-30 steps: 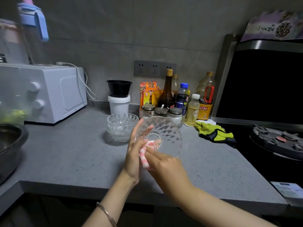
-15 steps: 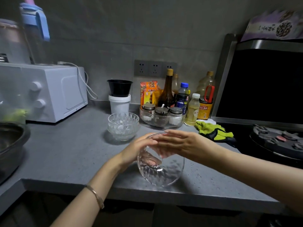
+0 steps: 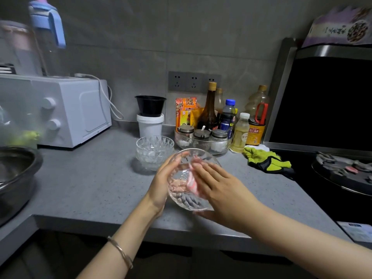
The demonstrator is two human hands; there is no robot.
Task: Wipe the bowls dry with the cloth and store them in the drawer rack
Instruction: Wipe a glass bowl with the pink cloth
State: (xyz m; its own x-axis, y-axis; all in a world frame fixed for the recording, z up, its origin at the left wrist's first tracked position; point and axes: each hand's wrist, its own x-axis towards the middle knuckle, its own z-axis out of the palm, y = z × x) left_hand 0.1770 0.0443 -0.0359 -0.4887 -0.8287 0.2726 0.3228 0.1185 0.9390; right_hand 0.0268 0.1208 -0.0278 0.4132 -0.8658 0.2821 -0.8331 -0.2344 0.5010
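I hold a clear cut-glass bowl [image 3: 188, 202] tilted above the grey counter [image 3: 90, 184], near its front edge. My left hand [image 3: 161, 186] grips it from the left, thumb at the rim and fingers showing through the glass. My right hand [image 3: 219, 190] holds a pink-and-white cloth [image 3: 192, 185] against the bowl's wall, fingers laid flat over it and thumb under the bowl. A stack of similar glass bowls [image 3: 155, 151] stands on the counter just behind and to the left. No drawer rack is in view.
A white microwave [image 3: 70, 109] stands at back left, with a metal pot [image 3: 16, 168] at the left edge. Behind the bowls are a white tub with a black bowl [image 3: 150, 117], a glass dish of seasoning jars [image 3: 201, 141] and bottles. A yellow-green glove [image 3: 265, 160] lies beside the stove [image 3: 342, 174].
The bowl went down toward the counter, then rose again and tilted. My right hand moved from over the rim to pressing the cloth against the bowl's wall.
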